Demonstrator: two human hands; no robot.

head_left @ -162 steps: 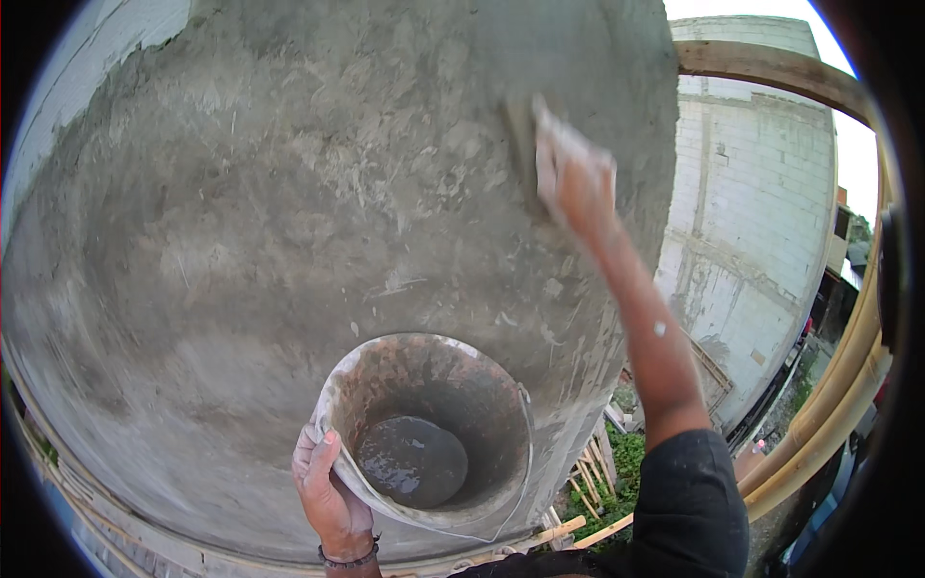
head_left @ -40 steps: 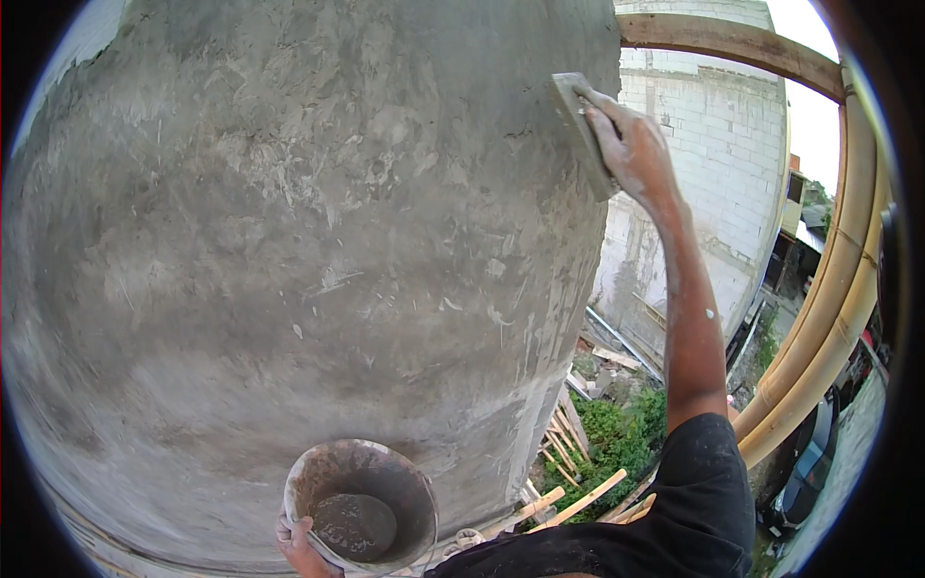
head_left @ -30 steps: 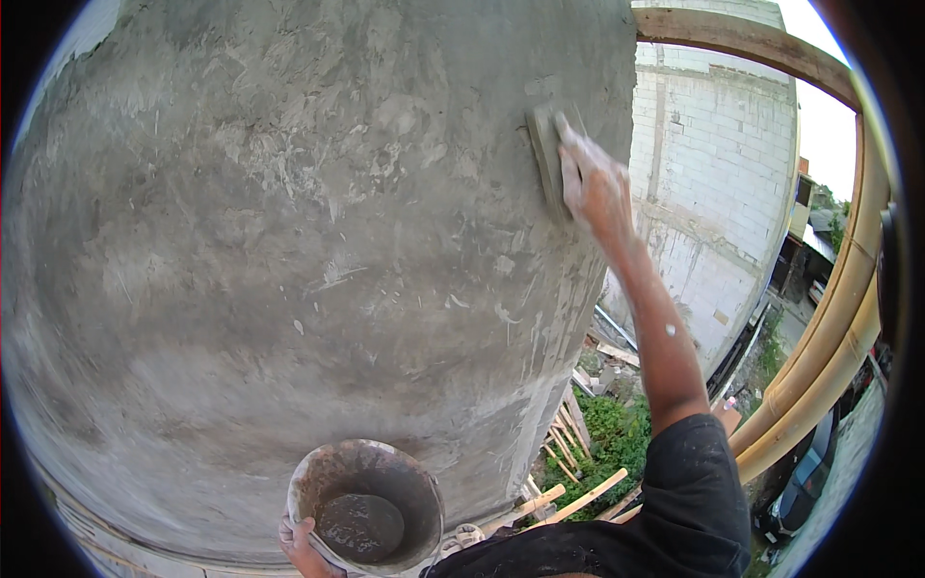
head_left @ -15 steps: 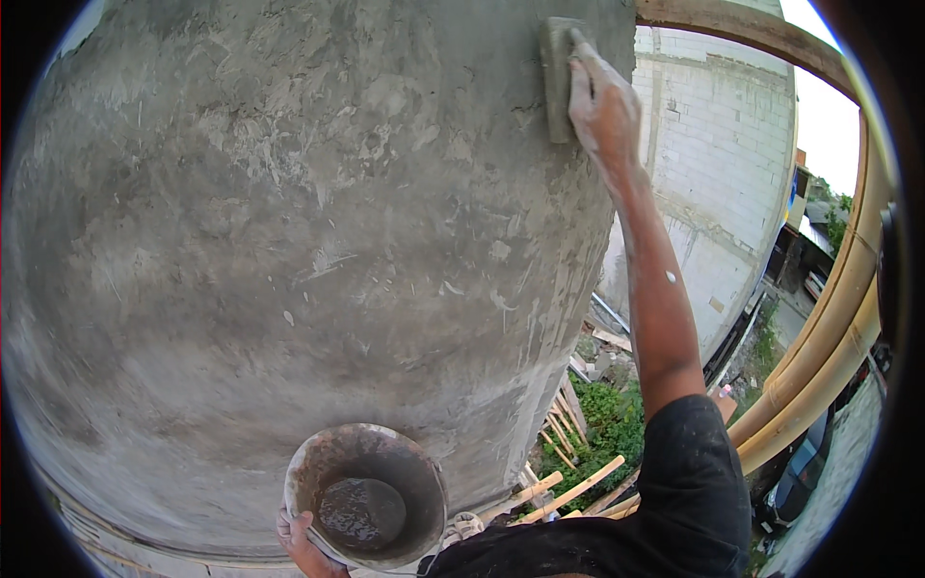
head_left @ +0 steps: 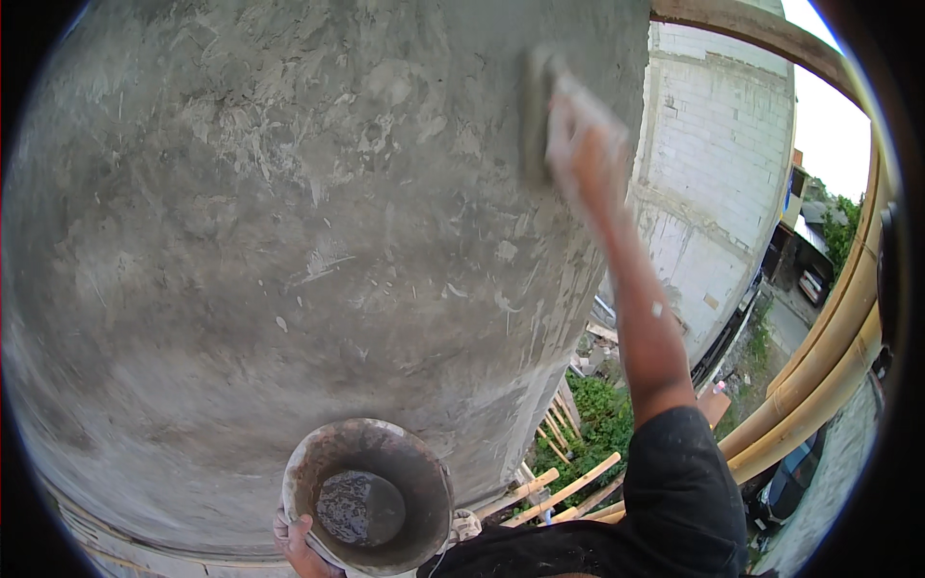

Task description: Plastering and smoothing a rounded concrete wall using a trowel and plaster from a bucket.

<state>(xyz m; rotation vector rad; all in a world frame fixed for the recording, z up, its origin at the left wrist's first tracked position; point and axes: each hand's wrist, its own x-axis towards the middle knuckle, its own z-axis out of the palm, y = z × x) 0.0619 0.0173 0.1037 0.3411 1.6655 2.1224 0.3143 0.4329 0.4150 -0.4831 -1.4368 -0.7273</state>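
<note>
My right hand [head_left: 586,140], blurred by motion and coated in pale cement, grips a plastering float [head_left: 534,125]. The float stands nearly upright with its face against the grey plastered wall [head_left: 289,260], close to the wall's right edge. Low in the view, my left hand [head_left: 299,545] clasps the left rim of a cement-stained bucket [head_left: 424,482], thumb showing over the edge. Wet grey slurry [head_left: 358,509] lies at the bottom of the bucket. The rest of that hand's fingers are partly hidden by the bucket.
Thick bamboo poles [head_left: 814,400] curve up the right side, joined to a wooden beam [head_left: 752,27] overhead. Beyond the wall's edge is a white block wall [head_left: 718,125]. Far below are green plants [head_left: 602,419], bamboo sticks [head_left: 568,489] and a parked vehicle [head_left: 792,482].
My right hand has swept the float down and slightly left along the wall. My left hand still holds the bucket, almost unmoved. The view has shifted a little.
</note>
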